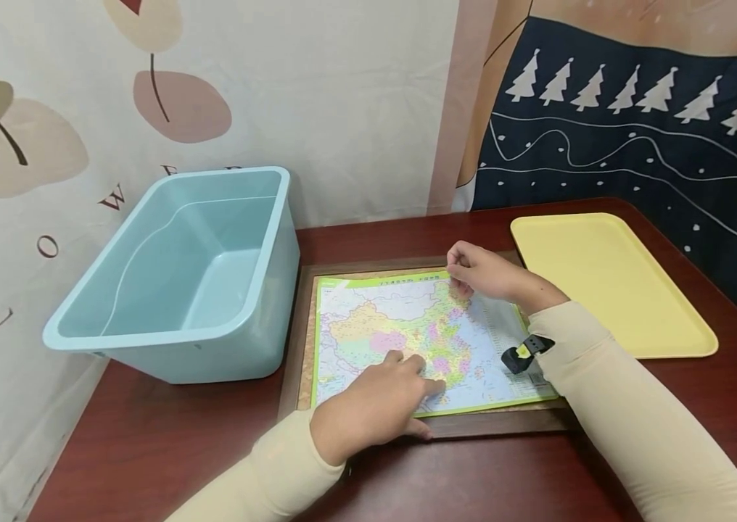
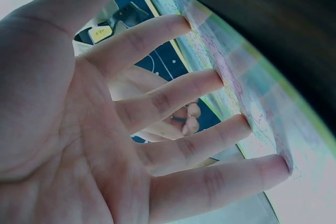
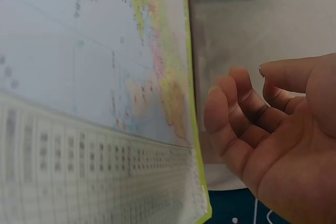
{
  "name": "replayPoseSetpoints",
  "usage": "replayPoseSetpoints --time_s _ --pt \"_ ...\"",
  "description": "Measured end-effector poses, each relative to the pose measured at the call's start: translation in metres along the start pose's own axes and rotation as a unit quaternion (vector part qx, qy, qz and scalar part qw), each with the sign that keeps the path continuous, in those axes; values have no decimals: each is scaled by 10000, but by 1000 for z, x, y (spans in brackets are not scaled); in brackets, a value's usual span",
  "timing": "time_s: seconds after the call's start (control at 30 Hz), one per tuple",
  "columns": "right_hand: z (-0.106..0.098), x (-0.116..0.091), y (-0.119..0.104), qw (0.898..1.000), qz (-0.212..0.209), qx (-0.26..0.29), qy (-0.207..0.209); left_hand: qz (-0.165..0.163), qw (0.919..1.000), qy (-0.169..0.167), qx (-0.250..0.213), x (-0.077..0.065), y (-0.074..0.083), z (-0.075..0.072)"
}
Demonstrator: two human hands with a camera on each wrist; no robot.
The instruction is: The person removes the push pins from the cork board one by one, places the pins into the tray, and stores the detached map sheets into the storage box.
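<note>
Map (image 1: 417, 330) beneath left hand (image 1: 375, 402)

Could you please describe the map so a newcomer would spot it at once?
On the dark red table, a brown-framed board lies between the blue tub and yellow tray. The map rests on it beneath the left hand, distinguished by its bright green border.

Map (image 1: 421, 315) on board (image 1: 492, 426); tub (image 1: 270, 312) left, tray (image 1: 610, 283) right
</note>
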State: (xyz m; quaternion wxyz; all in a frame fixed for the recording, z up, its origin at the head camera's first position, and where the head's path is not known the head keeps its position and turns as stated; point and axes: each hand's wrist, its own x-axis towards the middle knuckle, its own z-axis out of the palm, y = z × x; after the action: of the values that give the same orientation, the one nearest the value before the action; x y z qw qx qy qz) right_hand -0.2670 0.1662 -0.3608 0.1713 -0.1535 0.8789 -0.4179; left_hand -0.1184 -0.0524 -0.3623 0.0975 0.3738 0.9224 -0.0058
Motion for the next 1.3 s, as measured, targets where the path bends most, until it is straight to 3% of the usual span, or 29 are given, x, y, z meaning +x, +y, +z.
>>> replayPoseSetpoints --time_s 0.3,0.73,1.3 --pt "-5 -19 4 9988 -457 -26 181 -6 10000 28 -48 -1 -1 1" --pt "-19 -52 7 9981 -467 23 407 -13 10000 -2 -35 -1 0 0" --pt "-34 -69 25 9963 -415 -134 735 -25 9999 -33 -158 0 0 -1"
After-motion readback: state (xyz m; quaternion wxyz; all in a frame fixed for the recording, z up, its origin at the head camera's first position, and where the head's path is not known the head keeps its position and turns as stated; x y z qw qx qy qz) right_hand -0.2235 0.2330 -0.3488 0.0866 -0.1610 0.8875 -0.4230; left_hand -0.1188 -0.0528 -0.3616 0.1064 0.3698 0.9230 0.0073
